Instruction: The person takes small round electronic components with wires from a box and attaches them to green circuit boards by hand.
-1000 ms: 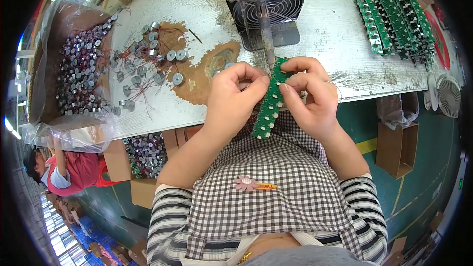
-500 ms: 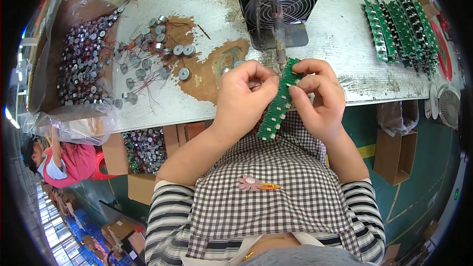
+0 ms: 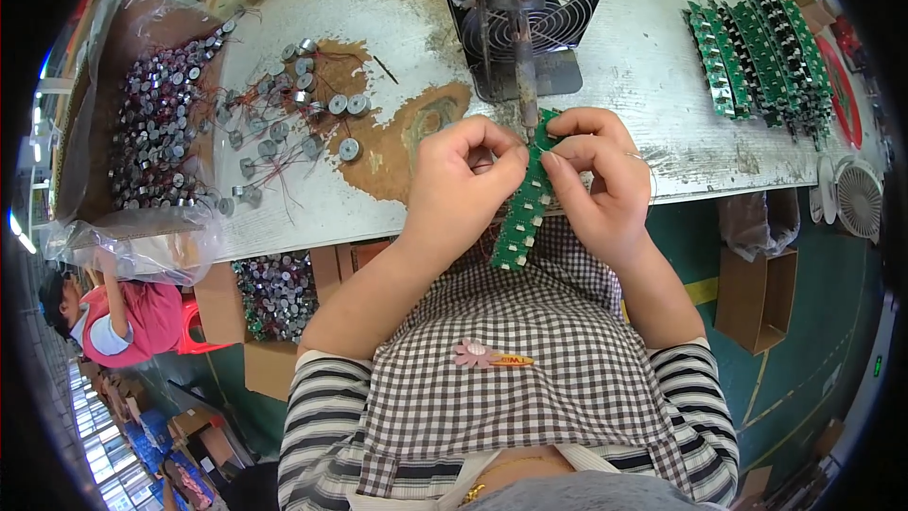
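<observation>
A long green circuit board strip [image 3: 522, 225] with a row of small white parts slants up in front of my body. My right hand [image 3: 605, 185] grips its upper right edge between thumb and fingers. On the strip's left, my left hand [image 3: 463, 185] is closed in a pinch close to the board's upper part; whatever lies between its fingertips is too small to make out. Just above the strip's top end hangs the tip of a soldering iron [image 3: 526, 85], held upright in a clamp. Whether the tip touches the board cannot be told.
A black fan [image 3: 567, 14] stands behind the iron. Small round motors [image 3: 350, 149] with red wires lie on the left, beside a box of more motors [image 3: 161, 123]. Stacked green boards [image 3: 757, 61] are at the right. Below left, a person [image 3: 132, 317] sits.
The strip's upper end and both hands have shifted slightly left in the picture, as has the bench scene. The grip on the board looks the same.
</observation>
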The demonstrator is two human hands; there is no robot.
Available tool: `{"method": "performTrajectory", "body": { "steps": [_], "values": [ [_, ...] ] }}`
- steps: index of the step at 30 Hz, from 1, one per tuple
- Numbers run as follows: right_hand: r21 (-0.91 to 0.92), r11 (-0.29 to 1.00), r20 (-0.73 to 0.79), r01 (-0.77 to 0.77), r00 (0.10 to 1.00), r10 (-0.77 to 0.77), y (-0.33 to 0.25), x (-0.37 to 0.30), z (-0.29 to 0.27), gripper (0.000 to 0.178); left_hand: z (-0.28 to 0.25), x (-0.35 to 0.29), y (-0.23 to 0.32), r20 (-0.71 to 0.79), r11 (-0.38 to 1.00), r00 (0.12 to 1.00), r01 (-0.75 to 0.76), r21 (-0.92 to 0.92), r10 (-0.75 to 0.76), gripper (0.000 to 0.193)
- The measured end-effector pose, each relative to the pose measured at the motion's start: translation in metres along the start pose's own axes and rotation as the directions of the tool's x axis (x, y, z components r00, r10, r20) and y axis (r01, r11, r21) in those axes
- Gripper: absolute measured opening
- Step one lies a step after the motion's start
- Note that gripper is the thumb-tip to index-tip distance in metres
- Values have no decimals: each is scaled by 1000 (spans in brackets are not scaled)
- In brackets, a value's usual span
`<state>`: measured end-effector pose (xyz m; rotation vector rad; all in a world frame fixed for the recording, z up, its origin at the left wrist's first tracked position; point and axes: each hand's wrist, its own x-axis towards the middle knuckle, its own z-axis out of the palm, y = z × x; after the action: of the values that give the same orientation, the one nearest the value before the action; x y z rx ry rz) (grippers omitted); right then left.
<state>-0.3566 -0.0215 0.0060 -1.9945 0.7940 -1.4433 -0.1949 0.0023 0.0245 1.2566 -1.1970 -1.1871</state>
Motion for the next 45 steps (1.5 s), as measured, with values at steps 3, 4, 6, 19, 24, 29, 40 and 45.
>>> {"method": "performTrajectory", "body": {
  "steps": [3, 4, 6, 19, 24, 29, 40, 45],
  "values": [
    [-37, 999, 16, 37, 999, -36, 0, 2, -1, 9, -2, 1, 3, -14, 999, 1000, 16, -48, -17, 8],
    [-54, 997, 37, 54, 998, -52, 0, 2, 0, 10, -4, 0, 0, -15, 1000, 1000, 23, -17, -23, 8],
    [-34, 999, 33, 4, 999, -3, -3, -2, 2, 10, -5, -4, -3, -15, 1000, 1000, 13, 12, -13, 8],
    [156, 951, -66, -269, 957, 282, 2, -24, 3, 6, -95, -12, 16, -238, 476, 778, -88, 875, 581, 30],
    [162, 947, -74, -279, 953, 293, 5, -22, 7, 5, -110, -8, -18, -232, 209, 919, 171, 963, 317, 43],
    [40, 985, -54, -166, 984, 168, 6, -18, 4, 4, -102, -15, -13, -291, 829, 910, -92, 552, 295, 21],
    [397, 898, -14, -191, 977, 214, 12, -24, 2, 4, -128, 2, -18, -512, 922, 774, -242, 304, 372, 10],
    [249, 927, 21, -282, 958, 286, 2, -22, 0, 6, -121, -6, 8, -436, 945, 840, -309, 110, 325, 5]
  ]
}}
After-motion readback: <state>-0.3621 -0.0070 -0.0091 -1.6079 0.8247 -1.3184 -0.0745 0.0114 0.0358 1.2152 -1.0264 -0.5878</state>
